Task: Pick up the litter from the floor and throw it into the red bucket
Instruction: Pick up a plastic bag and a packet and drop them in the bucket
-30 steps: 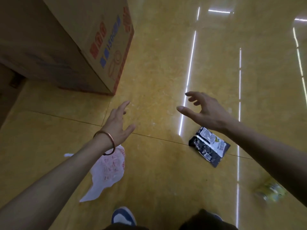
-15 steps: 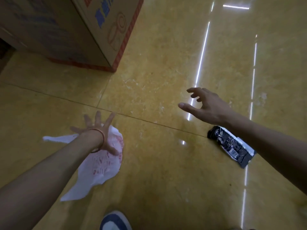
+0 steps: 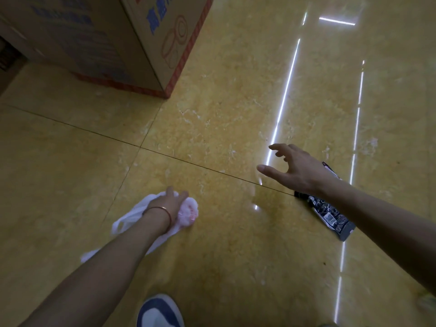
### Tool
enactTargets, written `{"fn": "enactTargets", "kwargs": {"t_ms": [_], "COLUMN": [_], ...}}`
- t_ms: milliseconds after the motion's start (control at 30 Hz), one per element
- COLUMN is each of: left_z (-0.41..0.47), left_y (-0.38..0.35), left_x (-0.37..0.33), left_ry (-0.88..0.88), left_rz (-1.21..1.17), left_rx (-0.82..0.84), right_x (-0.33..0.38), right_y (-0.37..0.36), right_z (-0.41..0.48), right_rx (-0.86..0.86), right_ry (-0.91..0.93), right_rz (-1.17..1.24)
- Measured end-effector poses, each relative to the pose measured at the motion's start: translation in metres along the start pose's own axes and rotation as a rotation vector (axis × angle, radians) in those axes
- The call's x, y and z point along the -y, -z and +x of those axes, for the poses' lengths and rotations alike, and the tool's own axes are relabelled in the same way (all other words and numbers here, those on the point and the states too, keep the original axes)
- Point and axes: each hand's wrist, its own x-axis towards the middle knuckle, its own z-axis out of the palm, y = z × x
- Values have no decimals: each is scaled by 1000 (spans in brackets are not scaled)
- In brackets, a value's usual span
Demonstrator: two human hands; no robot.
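our left hand [image 3: 168,204] is down at about 7 o'clock in the view, its fingers curled round a bunched white bag [image 3: 188,212] with pink print, gripping it against the yellow tiled floor [image 3: 224,114]. the rest of the bag trails out flat beneath the forearm toward 8 o'clock. a thin bangle [image 3: 162,210] sits on that wrist. our right hand [image 3: 297,171] hangs at 3 o'clock, released, with thumb and fingers spread loosely and nothing in it. a black wrapper [image 3: 330,215] lies flat on the floor at 4 o'clock, partly hidden beneath the right wrist and forearm; we cannot tell whether the arm touches it. a cardboard box [image 3: 146,43] with blue and red print stands at 11 o'clock, well apart from both hands. a blue and white shoe [image 3: 158,312] shows at 6 o'clock.
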Motion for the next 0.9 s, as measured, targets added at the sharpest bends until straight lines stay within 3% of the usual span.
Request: {"fn": "enactTargets", "kwargs": {"t_ms": [100, 400, 667, 900], "left_z": [7, 1, 2, 2], "left_y": [21, 96, 91, 73], "left_x": [-29, -106, -112, -111], "left_ry": [-145, -547, -573, -538], "left_rz": [-41, -253, -396, -392], "left_rx": [-47, -436, -574, -529], "right_x": [-2, -37, -95, -119], "right_y": [0, 18, 9, -24], "right_z": [-4, -15, -27, -33], "right_rx": [-2, -13, 140, 220], "right_ry": [14, -85, -314, -441], "right_rz": [-27, -45, -227, -215]}}
